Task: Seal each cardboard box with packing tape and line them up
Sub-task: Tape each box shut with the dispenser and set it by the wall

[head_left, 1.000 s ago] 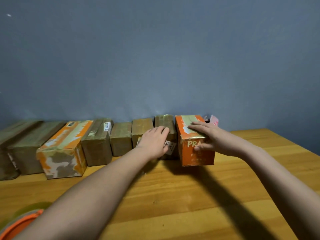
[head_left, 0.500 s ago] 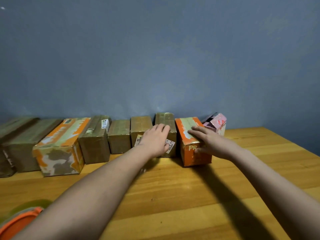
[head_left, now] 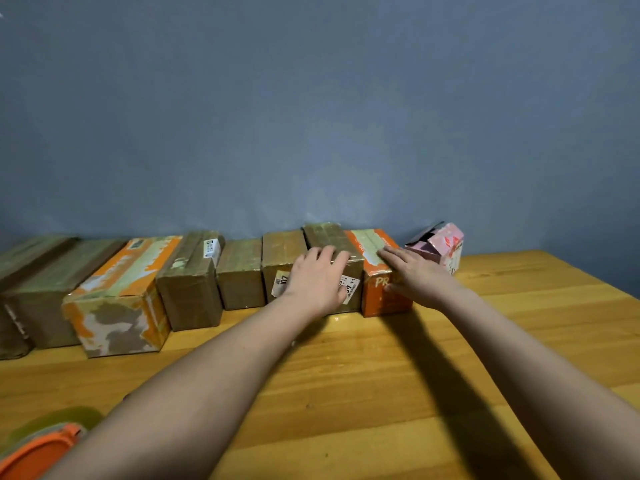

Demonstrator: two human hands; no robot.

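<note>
an orange tape roll [head_left: 33, 455] is seen nearest. further back, the left hand [head_left: 317, 280] is laid flat on a brown box [head_left: 334, 247], the right hand [head_left: 414, 275] flat on the orange box [head_left: 379, 292] beside it; the wall-side row is extended leftward.

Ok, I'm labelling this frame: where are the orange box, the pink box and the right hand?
orange box [head_left: 382, 299]: head view, front face.
pink box [head_left: 446, 242]: head view, top flap.
right hand [head_left: 414, 277]: head view, back of hand.
</note>
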